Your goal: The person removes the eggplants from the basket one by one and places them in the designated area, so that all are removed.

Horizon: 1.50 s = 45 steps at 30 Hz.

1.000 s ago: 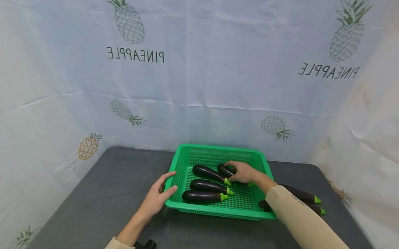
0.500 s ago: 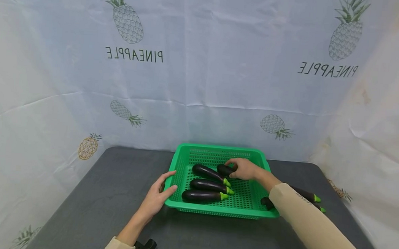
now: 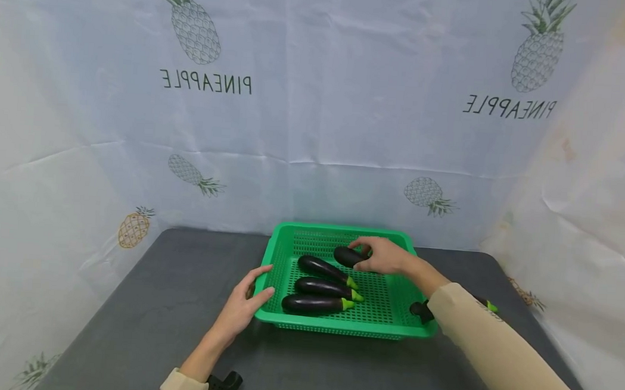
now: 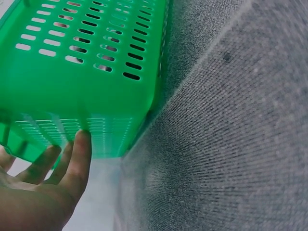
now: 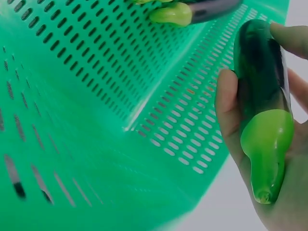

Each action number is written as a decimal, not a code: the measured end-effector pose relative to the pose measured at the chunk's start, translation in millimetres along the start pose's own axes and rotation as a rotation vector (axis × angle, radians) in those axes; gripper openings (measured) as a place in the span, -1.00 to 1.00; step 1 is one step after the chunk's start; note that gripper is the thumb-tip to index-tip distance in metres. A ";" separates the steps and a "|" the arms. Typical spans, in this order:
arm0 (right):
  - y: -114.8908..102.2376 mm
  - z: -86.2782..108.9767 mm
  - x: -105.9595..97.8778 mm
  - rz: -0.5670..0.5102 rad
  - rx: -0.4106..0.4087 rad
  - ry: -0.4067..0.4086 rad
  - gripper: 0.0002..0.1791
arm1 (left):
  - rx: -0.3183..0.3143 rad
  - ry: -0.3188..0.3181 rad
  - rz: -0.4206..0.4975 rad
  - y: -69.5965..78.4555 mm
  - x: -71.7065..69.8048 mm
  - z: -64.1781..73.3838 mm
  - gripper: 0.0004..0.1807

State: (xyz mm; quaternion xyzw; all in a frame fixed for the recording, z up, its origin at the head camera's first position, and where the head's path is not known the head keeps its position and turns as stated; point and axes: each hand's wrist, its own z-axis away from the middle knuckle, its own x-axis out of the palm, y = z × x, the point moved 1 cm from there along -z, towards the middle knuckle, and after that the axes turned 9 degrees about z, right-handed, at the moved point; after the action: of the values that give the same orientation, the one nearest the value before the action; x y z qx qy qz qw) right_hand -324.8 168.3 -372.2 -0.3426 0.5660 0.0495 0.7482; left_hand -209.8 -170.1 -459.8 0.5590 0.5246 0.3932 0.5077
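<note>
a person's right hand (image 3: 386,256) grips a glossy, dark eggplant (image 3: 347,257) over the far half of a green plastic basket (image 3: 337,325), thumb clamped on one side and fingers on the other. the eggplant's rounded end points ahead of the fingertips, leftward in the head view, while its green cap lies back over the palm; its long axis runs along the hand, roughly side to side. the left hand (image 3: 238,307) rests against the basket's left side, thumb and forefinger apart at the rim, other fingertips along the outer wall. between the two hands' fingers, nearer the person than the held one, three more eggplants (image 3: 322,287) lie side by side inside, green caps pointing right. behind the right fingers, beneath the beige sleeve (image 3: 480,345), a partly hidden eggplant (image 3: 491,306) lies on the gray table (image 3: 187,306), its green cap pointing right.
</note>
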 end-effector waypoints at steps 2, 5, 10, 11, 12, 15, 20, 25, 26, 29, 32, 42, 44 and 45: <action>-3.7 2.9 -2.8 0.004 -0.018 0.009 -0.41 | 0.003 0.000 -0.001 0.2 -0.8 -0.1 -0.37; -9.0 6.3 -6.3 0.013 -0.047 0.006 -0.42 | 0.007 0.002 -0.005 0.5 -2.1 -0.3 -0.38; -18.8 12.8 -11.5 0.025 -0.079 0.012 -0.44 | 0.010 0.005 -0.016 0.4 -2.9 -1.2 -0.37; -20.9 14.6 -12.8 0.029 -0.079 0.019 -0.44 | 0.008 0.002 -0.018 0.3 -2.7 -1.4 -0.36; -22.9 16.7 -14.1 0.033 -0.083 0.025 -0.45 | 0.006 0.000 -0.018 0.2 -2.5 -1.7 -0.36; -28.9 23.9 -18.0 0.039 -0.089 0.039 -0.46 | -0.003 -0.008 -0.019 -0.3 -1.5 -2.3 -0.36; -40.0 38.6 -25.7 0.050 -0.097 0.060 -0.45 | -0.001 -0.011 -0.016 -0.1 -1.0 -2.8 -0.38; -45.8 53.9 -31.1 0.054 -0.134 0.102 -0.47 | 0.011 -0.013 -0.015 0.0 -0.9 -2.6 -0.37; -46.2 56.9 -31.7 0.052 -0.142 0.110 -0.47 | 0.012 -0.012 -0.015 0.3 -0.8 -2.4 -0.37; -46.0 66.1 -32.3 0.045 -0.155 0.127 -0.47 | 0.015 -0.009 -0.016 0.9 -0.5 -1.9 -0.38; -45.9 75.5 -32.8 0.033 -0.168 0.139 -0.47 | 0.013 -0.007 -0.015 1.1 -0.3 -1.4 -0.38; -41.4 106.7 -38.4 0.066 -0.192 0.182 -0.45 | 0.010 -0.006 -0.013 0.9 0.2 -1.2 -0.38; -39.0 112.9 -39.0 0.067 -0.192 0.194 -0.46 | 0.009 -0.004 -0.016 1.5 0.1 -1.0 -0.38; -37.9 116.2 -39.3 0.063 -0.189 0.200 -0.46 | 0.009 -0.003 -0.018 1.8 0.0 -0.9 -0.38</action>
State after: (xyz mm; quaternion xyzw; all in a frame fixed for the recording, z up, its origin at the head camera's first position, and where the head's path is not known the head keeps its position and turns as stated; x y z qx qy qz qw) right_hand -226.8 217.9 -305.8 -0.3967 0.6409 0.0917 0.6507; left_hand -210.4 -169.8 -457.8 0.5572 0.5307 0.3852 0.5095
